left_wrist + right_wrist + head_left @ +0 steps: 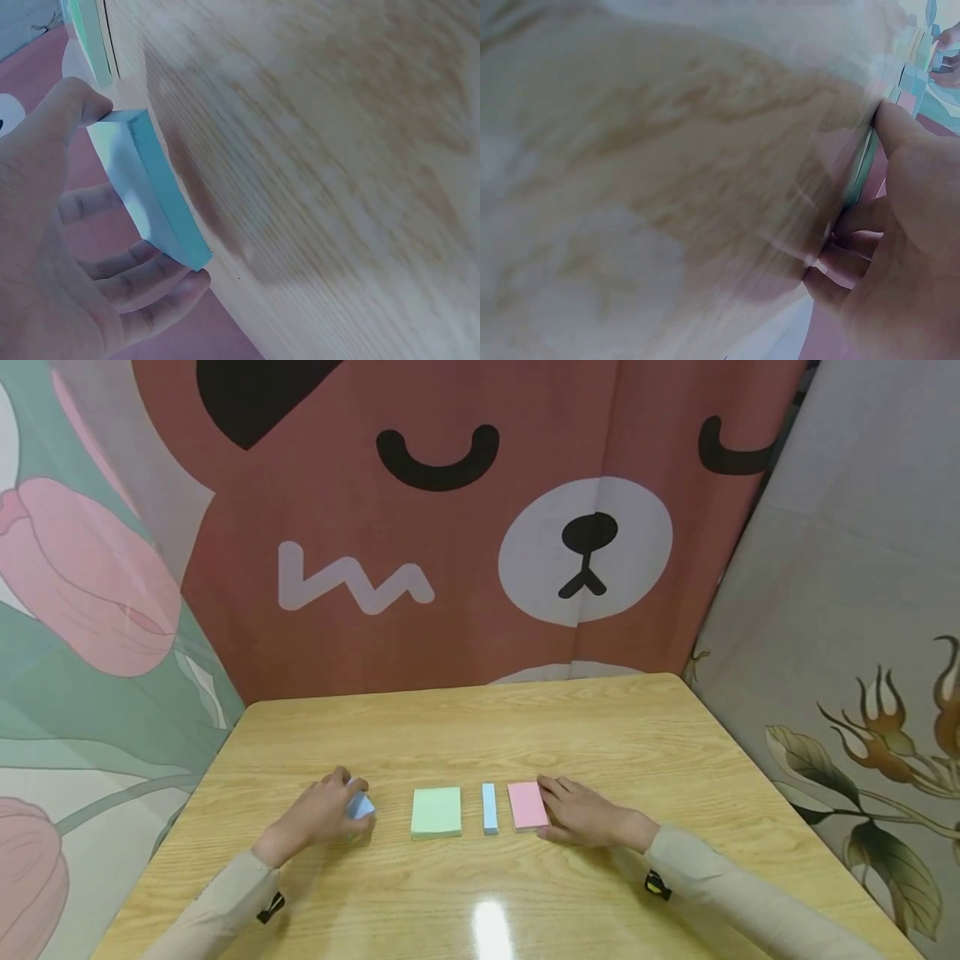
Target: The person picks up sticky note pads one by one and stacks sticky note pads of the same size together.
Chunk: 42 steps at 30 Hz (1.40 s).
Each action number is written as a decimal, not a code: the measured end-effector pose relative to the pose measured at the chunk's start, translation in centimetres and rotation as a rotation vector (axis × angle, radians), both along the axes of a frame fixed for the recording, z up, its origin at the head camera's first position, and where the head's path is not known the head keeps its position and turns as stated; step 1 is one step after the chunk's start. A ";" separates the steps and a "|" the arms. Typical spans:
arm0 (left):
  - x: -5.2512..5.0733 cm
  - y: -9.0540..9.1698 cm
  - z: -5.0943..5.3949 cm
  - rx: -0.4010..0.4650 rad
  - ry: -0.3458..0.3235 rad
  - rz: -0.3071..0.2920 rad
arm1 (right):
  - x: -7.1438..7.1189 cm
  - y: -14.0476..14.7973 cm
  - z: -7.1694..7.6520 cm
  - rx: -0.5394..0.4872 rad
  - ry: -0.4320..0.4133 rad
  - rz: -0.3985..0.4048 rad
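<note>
A blue sticky note pad (361, 807) is held at the left of the table by my left hand (321, 810). In the left wrist view the thumb presses one end of this blue pad (142, 180) and the fingertips the other, with the pad tilted and a shadow beside it. My right hand (583, 815) grips a pink sticky note pad (528, 805) lying flat, thumb at its near edge and fingers at the far edge. Between the hands lie a square green sticky note pad (437, 812) and a narrow blue pad (490, 808), both untouched.
The wooden table (465, 735) ends at a curtain with a bear print (465, 643) behind it. Printed cloths hang on the left (90, 710) and right (810, 610). Light glares off the front of the tabletop.
</note>
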State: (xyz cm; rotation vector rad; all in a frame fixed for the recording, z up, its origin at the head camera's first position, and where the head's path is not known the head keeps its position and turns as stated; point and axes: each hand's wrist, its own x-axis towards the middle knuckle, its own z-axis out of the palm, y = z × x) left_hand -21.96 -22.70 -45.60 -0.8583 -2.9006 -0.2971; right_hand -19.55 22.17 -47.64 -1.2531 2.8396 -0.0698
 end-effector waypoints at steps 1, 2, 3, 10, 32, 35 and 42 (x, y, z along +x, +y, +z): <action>0.0 0.0 0.0 0.000 0.005 -0.001 | 0.0 0.0 0.0 0.002 0.002 0.000; 0.0 0.1 0.1 0.000 0.010 -0.001 | 0.0 0.0 -0.1 0.006 0.000 -0.003; 0.0 0.1 0.1 -0.001 0.014 0.000 | 0.0 0.0 -0.1 0.005 0.001 -0.003; -0.1 0.4 0.3 -0.008 0.101 -0.005 | -0.1 0.1 -0.2 0.005 -0.003 -0.012; -1.4 1.2 0.9 -0.030 0.265 -0.018 | -0.2 0.2 -0.3 0.001 0.026 0.009; -1.4 1.4 1.1 -0.035 0.281 -0.017 | -0.1 0.1 -0.2 0.007 0.015 0.002; -1.6 1.9 1.2 -0.033 0.304 -0.025 | 0.0 0.0 -0.2 -0.006 0.029 0.013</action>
